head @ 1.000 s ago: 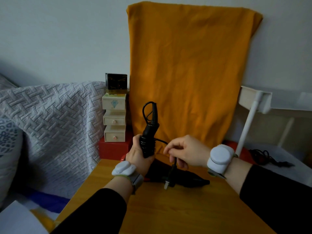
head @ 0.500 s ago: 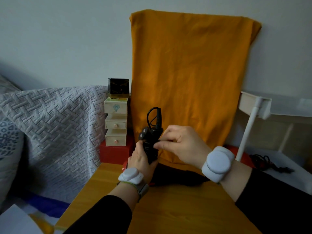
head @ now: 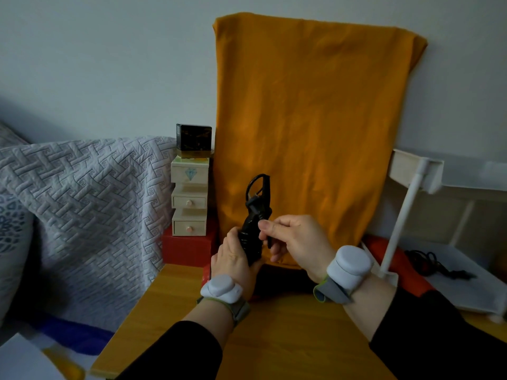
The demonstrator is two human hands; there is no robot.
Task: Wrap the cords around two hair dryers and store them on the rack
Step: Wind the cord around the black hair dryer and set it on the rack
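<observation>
A black hair dryer stands handle-up over the wooden table [head: 175, 303]; its body is hidden behind my wrists. My left hand [head: 233, 256] grips the cord-wrapped handle [head: 250, 239]. A loop of black cord [head: 259, 185] sticks up above the handle. My right hand [head: 295, 242] pinches the plug end of the cord against the handle. At the right stands a white rack [head: 411, 204]; on its lower shelf lies a second hair dryer, red-orange [head: 395, 259], with a loose black cord [head: 428, 263].
An orange cloth [head: 310, 127] hangs behind the table. A stack of small drawer boxes [head: 189, 198] on a red box [head: 186, 246] stands at the back left. A quilted grey cover [head: 82, 209] lies to the left.
My right hand has brought the dangling plug end up from beside the table to the handle. The dryer's body, seen lying on the table earlier, is now hidden behind my wrists.
</observation>
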